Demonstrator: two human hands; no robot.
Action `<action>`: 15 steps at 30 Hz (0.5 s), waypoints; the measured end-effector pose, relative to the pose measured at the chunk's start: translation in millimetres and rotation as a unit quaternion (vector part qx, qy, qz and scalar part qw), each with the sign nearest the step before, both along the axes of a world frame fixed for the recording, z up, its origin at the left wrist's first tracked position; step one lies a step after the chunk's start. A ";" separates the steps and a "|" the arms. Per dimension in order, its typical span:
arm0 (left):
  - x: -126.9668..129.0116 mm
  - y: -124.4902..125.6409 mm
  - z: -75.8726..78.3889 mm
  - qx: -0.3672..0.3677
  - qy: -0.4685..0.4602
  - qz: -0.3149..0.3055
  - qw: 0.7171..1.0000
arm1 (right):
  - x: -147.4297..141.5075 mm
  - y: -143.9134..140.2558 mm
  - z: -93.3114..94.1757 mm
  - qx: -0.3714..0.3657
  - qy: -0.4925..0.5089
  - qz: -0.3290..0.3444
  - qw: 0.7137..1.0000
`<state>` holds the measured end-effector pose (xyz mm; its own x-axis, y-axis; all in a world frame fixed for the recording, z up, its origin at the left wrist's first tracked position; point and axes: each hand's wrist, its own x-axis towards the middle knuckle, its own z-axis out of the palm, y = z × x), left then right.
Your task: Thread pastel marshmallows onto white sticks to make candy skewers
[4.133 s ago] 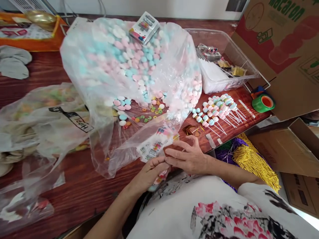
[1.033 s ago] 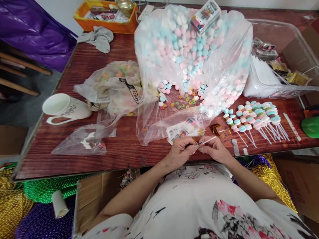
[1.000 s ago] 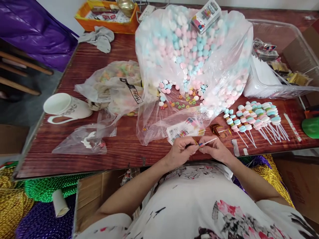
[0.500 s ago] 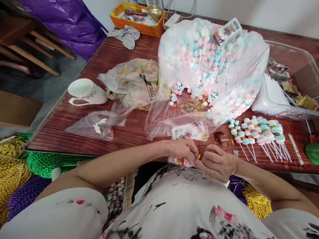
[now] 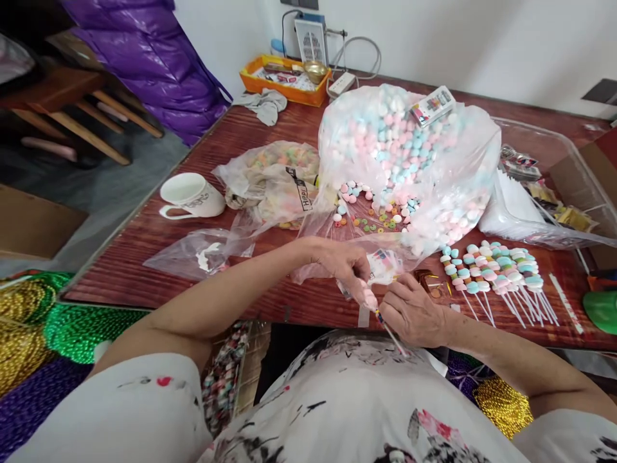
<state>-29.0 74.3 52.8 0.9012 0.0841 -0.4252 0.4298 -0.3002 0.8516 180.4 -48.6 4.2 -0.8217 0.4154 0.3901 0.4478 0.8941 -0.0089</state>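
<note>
At the near edge of the reddish wooden worktop (image 5: 270, 125), both hands meet over a single candy skewer (image 5: 380, 315). Left hand (image 5: 343, 265): fingers curled and pinched on the upper, candy-bearing end of the skewer, where a pink piece shows at the fingertips. Right hand (image 5: 417, 315): fingers closed around the thin white stick, whose free end slants down toward the person's patterned shirt (image 5: 366, 399). The skewer is held just off the worktop's edge, above the lap. Behind the hands lies a small printed packet (image 5: 384, 265) under the lip of a large clear bag of pink, blue and white candies (image 5: 409, 154), its mouth open toward the person, with loose candies and small coloured rings (image 5: 373, 215) spilled inside. Right of the hands, a row of finished skewers (image 5: 496, 273) lies flat, sticks pointing toward the near edge. Farther left: a white mug (image 5: 190, 195) lying on its side, a crumpled bag of coloured rings (image 5: 272, 177), and a flat clear bag (image 5: 197, 252). Far edge: an orange tray (image 5: 284, 80) and a grey cloth (image 5: 264, 104). Right rear: a clear plastic tub (image 5: 554, 173). Below the worktop, left: green and gold bead strings (image 5: 53, 315).
</note>
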 end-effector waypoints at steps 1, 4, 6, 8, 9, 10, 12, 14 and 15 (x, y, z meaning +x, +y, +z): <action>-1.4 -5.6 13.3 0.083 -0.032 0.027 0.996 | -0.8 3.6 -0.8 -0.035 0.002 0.000 0.999; 2.5 -45.1 37.3 0.349 -0.132 0.132 0.918 | 1.1 22.7 2.4 -0.214 0.112 -0.048 0.969; 7.6 -72.6 29.2 0.448 -0.176 0.098 0.871 | 3.9 35.4 10.6 -0.340 0.248 -0.106 0.901; 12.6 -83.4 5.8 0.482 -0.209 0.009 0.851 | 3.2 40.6 19.5 -0.413 0.359 -0.136 0.826; 14.8 -81.1 -7.2 0.484 -0.203 0.016 0.851 | 0.6 39.7 22.0 -0.432 0.390 -0.135 0.801; 16.5 -75.0 -18.3 0.467 -0.208 0.065 0.857 | -3.6 36.9 22.0 -0.447 0.405 -0.129 0.787; 17.5 -58.5 -30.7 0.379 -0.253 0.203 0.867 | -13.9 29.4 14.7 -0.461 0.393 -0.118 0.787; 15.3 -47.4 -30.7 0.302 -0.307 0.308 0.848 | -21.7 24.8 1.8 -0.450 0.363 -0.129 0.805; 13.9 -46.0 -28.6 0.286 -0.321 0.341 0.836 | -23.2 24.8 -4.1 -0.440 0.354 -0.142 0.813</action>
<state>-15.1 28.3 24.2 0.5872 0.6955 0.4141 0.1763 -0.6091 0.7732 157.2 -23.9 0.1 -0.3417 0.9238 0.1728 0.2392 0.2632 -0.9346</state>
